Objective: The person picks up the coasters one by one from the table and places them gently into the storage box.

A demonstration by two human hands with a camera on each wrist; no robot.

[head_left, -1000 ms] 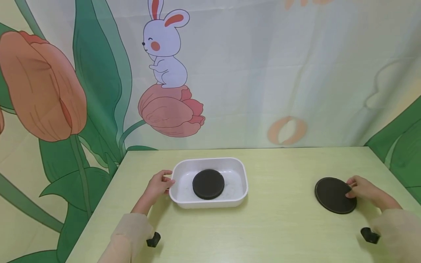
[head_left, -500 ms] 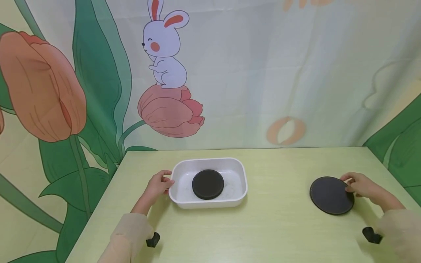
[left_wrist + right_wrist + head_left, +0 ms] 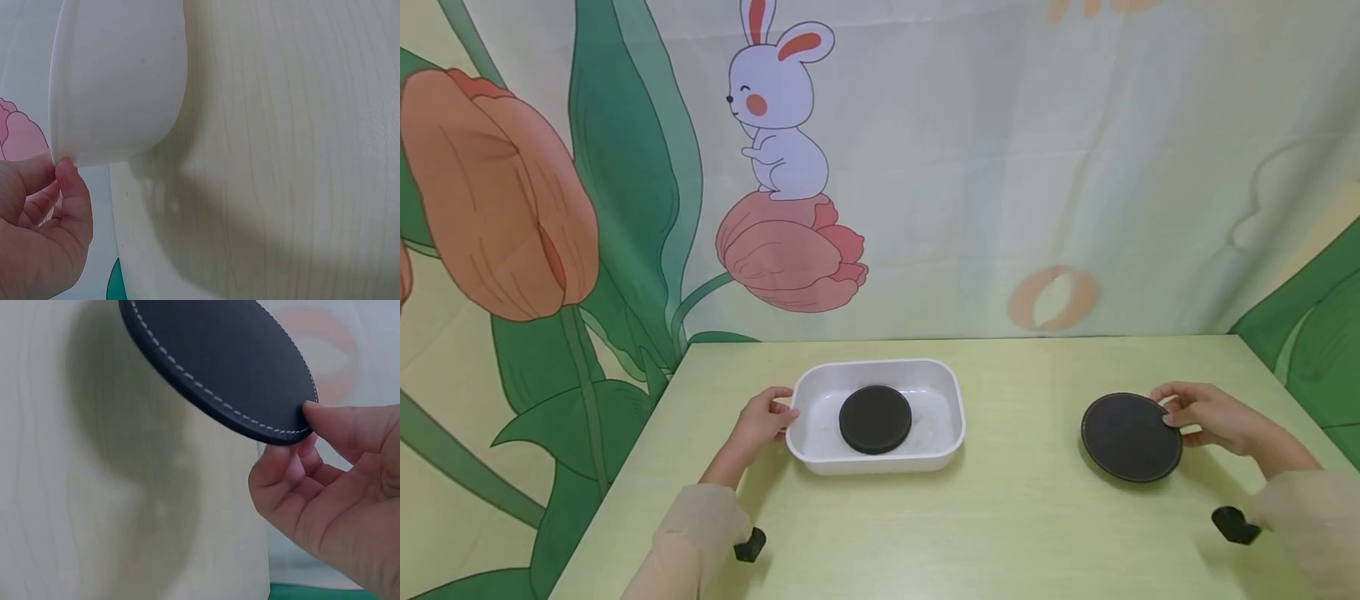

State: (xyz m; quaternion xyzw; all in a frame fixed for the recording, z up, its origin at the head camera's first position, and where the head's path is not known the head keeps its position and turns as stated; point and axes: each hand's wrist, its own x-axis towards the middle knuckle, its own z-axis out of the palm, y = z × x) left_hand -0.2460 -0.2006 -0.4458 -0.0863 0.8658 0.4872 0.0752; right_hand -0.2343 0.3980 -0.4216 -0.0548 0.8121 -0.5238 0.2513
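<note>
A white rectangular tray sits on the table and holds one black round coaster. My left hand grips the tray's left rim; in the left wrist view the left hand pinches the tray's corner. My right hand pinches the right edge of a second black round coaster, lifted off the table and tilted. The right wrist view shows this stitched coaster held between thumb and fingers of the right hand above its shadow.
The pale green wooden table runs back to a curtain printed with a rabbit and tulips. The table's left edge lies just beyond my left arm. Small black wrist mounts sit near both sleeves.
My right hand has lifted the black coaster and carried it left and a little away from me. The left hand and tray have stayed still.
</note>
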